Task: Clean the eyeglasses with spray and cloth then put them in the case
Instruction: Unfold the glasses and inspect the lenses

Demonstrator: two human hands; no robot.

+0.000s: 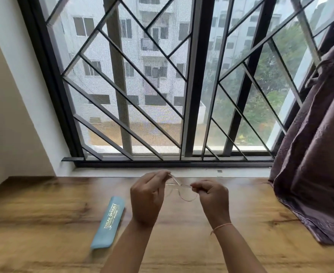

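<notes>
Thin clear-framed eyeglasses [179,189] hang in the air between my two hands, above the wooden table [44,203]. My left hand [147,196] pinches the frame at its upper left end. My right hand [213,198] pinches the other side of the frame with curled fingers. A closed light blue eyeglass case [108,221] with yellow lettering lies on the table to the left of my left forearm. No spray bottle or cloth shows in view.
A barred window [162,85] with a white sill [182,171] runs along the table's far edge. A dark purple curtain [315,164] hangs at the right and drapes onto the table's right side. A cream wall [4,115] stands at the left.
</notes>
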